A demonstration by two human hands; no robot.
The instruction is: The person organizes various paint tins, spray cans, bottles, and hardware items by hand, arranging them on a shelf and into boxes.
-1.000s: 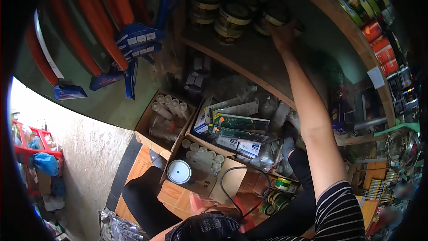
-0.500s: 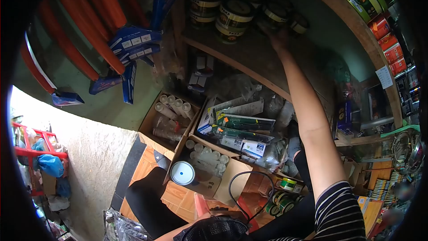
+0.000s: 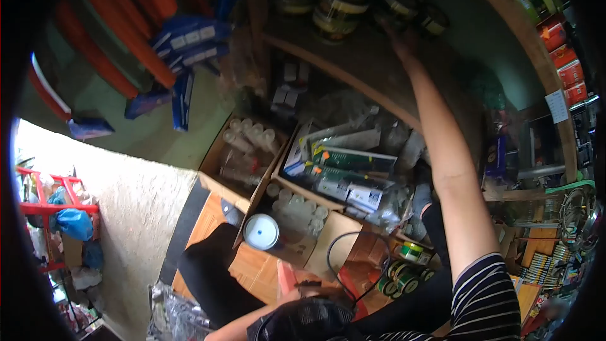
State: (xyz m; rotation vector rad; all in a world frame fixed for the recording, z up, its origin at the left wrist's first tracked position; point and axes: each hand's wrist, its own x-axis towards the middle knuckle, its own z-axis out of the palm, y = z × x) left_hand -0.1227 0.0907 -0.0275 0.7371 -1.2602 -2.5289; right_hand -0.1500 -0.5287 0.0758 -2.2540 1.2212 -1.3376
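Note:
My right arm stretches up to a dim wooden shelf. My right hand point(image 3: 394, 30) is at the front of a round tub point(image 3: 400, 2) with a dark lid; its fingers are dark and blurred, and I cannot tell whether they grip it. Left of it stand stacked tubs point(image 3: 341, 11) with dark and pale bands, and a smaller tub point(image 3: 433, 20) sits to the right. My left hand point(image 3: 291, 297) is low by my lap, next to a red plastic surface point(image 3: 287, 275). A black mesh item point(image 3: 302, 319) covers part of that arm, and its fingers are hidden.
Below the shelf, open cartons hold white tubes point(image 3: 254, 136) and packaged goods point(image 3: 356, 159). A white-lidded can point(image 3: 261, 232) stands by the carton. Orange-handled tools point(image 3: 120, 31) hang at the left. A black cable loop point(image 3: 329, 256) rises near my knees; green-labelled cans point(image 3: 404, 278) lie beside it.
My right hand has moved slightly up and stays at the same group of tubs. The view has shifted a little, and my left hand shows slightly more.

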